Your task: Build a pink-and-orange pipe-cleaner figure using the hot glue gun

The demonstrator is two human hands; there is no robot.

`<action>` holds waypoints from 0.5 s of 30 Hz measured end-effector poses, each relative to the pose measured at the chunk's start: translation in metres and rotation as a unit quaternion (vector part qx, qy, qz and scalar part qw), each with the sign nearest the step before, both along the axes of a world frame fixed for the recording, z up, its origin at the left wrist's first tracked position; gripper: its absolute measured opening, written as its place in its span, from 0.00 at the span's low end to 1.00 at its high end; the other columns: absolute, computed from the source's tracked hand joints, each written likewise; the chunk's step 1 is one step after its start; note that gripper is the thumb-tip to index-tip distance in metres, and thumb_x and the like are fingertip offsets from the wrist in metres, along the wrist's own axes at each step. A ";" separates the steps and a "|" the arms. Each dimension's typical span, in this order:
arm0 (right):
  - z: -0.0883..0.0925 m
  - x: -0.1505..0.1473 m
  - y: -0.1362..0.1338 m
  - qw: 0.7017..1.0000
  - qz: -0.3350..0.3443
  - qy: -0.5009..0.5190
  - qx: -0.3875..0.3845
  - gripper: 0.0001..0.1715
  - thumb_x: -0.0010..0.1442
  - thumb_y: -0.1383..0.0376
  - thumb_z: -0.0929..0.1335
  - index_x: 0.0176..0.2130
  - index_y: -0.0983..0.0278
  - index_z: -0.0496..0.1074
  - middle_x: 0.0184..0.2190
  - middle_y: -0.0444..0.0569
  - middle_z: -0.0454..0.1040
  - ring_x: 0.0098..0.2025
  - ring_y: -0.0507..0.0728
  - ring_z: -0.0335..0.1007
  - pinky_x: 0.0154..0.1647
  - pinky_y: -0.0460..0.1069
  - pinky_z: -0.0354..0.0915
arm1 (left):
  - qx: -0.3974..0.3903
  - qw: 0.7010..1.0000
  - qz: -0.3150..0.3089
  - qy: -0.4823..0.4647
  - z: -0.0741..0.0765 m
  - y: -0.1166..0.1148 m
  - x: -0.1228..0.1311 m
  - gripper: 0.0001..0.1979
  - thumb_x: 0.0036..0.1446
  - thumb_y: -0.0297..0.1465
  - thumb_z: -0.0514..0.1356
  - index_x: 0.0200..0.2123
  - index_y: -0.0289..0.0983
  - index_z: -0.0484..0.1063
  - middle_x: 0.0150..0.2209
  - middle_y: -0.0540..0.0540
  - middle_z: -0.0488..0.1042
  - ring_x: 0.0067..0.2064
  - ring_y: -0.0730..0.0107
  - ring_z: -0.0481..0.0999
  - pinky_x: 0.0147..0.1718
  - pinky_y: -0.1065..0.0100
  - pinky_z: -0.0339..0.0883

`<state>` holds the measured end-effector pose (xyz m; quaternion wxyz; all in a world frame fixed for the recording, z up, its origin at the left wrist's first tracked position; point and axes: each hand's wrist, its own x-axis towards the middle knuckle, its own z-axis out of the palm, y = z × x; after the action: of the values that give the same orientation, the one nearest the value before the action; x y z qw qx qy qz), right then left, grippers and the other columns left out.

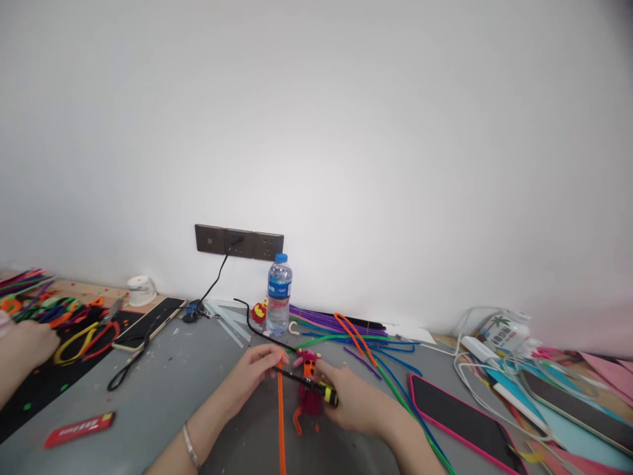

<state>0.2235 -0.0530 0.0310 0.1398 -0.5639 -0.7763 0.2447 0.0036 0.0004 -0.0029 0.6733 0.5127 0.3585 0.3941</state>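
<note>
My left hand (254,371) pinches the top of a long orange pipe cleaner (281,422) that runs down toward me on the grey table (163,396). My right hand (353,399) is closed on a black and yellow tool (324,390), held against a small pink and orange pipe-cleaner figure (309,389). A thin black wire or rod (257,330) extends from the tool toward the back left. Both hands sit close together at the table's near middle.
A water bottle (279,295) stands by the wall socket (239,242). Loose pipe cleaners (356,336) lie behind the hands. A pink-cased phone (459,419) lies to the right, another phone (148,323) to the left. Another person's hand (24,349) rests at far left. A red packet (79,429) lies near left.
</note>
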 end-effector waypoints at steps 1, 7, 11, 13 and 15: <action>-0.001 0.000 0.000 1.000 0.004 0.001 -0.019 0.23 0.49 0.69 0.68 0.47 0.56 0.71 0.36 0.47 0.79 0.39 0.60 0.75 0.44 0.50 0.61 | -0.011 1.000 -0.009 -0.006 -0.001 0.001 0.000 0.13 0.51 0.41 0.64 0.26 0.35 0.76 0.30 0.49 0.71 0.32 0.71 0.65 0.30 0.73 0.57; -0.002 0.000 -0.001 0.996 0.003 -0.010 -0.086 0.24 0.50 0.69 0.68 0.48 0.58 0.70 0.43 0.49 0.77 0.43 0.60 0.74 0.50 0.52 0.60 | -0.080 0.995 -0.056 -0.028 -0.011 0.007 -0.003 0.14 0.49 0.41 0.66 0.26 0.35 0.75 0.26 0.51 0.68 0.27 0.75 0.62 0.25 0.74 0.52; 0.001 0.000 -0.002 0.996 -0.002 -0.021 -0.088 0.24 0.50 0.70 0.66 0.48 0.57 0.71 0.44 0.49 0.78 0.45 0.62 0.74 0.46 0.52 0.61 | -0.068 0.997 -0.032 -0.027 -0.012 0.006 0.000 0.16 0.47 0.43 0.67 0.24 0.34 0.75 0.24 0.52 0.66 0.25 0.76 0.59 0.25 0.73 0.51; 0.004 -0.001 -0.002 0.995 -0.006 -0.035 -0.092 0.25 0.50 0.70 0.66 0.48 0.57 0.71 0.43 0.50 0.78 0.45 0.64 0.73 0.43 0.52 0.63 | -0.057 0.998 -0.025 -0.026 -0.011 0.005 0.002 0.17 0.46 0.44 0.67 0.25 0.34 0.75 0.24 0.52 0.65 0.25 0.76 0.58 0.24 0.73 0.50; 0.008 -0.002 -0.003 0.995 -0.007 -0.044 -0.094 0.25 0.49 0.70 0.65 0.48 0.58 0.71 0.43 0.51 0.78 0.46 0.66 0.73 0.40 0.52 0.63 | -0.053 0.998 -0.020 -0.033 -0.011 0.004 0.004 0.18 0.46 0.45 0.67 0.25 0.34 0.75 0.24 0.52 0.64 0.24 0.77 0.57 0.24 0.73 0.49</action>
<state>0.2213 -0.0561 0.0394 0.0538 -0.5901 -0.7512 0.2908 0.0079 0.0040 -0.0136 0.7187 0.4701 0.3461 0.3776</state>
